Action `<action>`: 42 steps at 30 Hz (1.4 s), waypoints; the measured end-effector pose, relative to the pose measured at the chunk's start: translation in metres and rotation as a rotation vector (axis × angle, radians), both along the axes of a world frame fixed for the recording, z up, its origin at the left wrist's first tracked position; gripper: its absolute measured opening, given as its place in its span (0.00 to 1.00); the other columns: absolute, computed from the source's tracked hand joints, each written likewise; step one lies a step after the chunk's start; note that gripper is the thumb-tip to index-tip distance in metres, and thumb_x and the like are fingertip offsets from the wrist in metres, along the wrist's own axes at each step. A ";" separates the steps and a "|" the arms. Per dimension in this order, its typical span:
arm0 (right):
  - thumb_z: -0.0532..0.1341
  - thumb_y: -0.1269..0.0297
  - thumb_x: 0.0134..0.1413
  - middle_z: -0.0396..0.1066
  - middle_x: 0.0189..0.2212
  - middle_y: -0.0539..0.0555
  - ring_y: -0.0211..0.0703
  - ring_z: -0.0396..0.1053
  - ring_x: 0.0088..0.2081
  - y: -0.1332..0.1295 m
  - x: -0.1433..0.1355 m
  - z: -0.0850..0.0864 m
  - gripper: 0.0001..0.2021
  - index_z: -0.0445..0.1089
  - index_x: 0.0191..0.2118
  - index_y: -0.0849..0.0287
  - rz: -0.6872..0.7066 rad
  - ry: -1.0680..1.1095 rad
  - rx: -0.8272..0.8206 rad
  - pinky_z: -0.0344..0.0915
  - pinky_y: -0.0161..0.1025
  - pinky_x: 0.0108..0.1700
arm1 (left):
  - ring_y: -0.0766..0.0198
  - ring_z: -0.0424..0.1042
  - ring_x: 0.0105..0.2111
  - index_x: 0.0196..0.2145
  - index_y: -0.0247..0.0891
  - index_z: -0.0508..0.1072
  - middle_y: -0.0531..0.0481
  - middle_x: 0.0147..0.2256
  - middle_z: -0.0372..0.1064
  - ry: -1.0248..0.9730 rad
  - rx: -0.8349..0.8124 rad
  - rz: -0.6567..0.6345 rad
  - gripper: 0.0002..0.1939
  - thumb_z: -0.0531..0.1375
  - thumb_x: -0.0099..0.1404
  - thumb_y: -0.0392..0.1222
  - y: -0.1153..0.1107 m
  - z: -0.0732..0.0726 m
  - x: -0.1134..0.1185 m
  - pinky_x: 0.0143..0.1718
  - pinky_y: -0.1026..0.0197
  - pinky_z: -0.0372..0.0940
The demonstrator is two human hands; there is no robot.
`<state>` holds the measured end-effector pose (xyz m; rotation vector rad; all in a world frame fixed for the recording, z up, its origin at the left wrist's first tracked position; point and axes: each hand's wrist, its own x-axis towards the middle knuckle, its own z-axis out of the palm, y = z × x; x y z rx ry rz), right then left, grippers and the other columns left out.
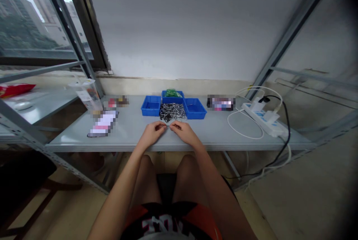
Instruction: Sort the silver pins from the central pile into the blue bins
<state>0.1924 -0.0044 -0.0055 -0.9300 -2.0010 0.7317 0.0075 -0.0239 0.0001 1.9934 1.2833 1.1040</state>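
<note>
A thin dark piece (pixel 168 126), long axis left to right, is pinched between left hand (pixel 154 132) and right hand (pixel 184 131); metal parts (pixel 173 111) are heaped just far of both.

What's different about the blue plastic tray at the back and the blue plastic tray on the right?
The back blue plastic tray holds a green packet; the right blue plastic tray shows mostly bare floor. The back tray sits behind the pile of small black and silvery pieces, while the right tray sits beside it. Both are blue, rectangular and open on top.
</note>
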 end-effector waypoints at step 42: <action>0.53 0.61 0.59 0.69 0.27 0.48 0.36 0.64 0.30 0.001 0.001 0.001 0.11 0.68 0.30 0.58 -0.024 -0.030 -0.003 0.58 0.33 0.35 | 0.62 0.70 0.31 0.35 0.34 0.75 0.48 0.31 0.74 -0.007 -0.002 -0.036 0.13 0.54 0.61 0.43 -0.001 0.000 0.001 0.34 0.63 0.63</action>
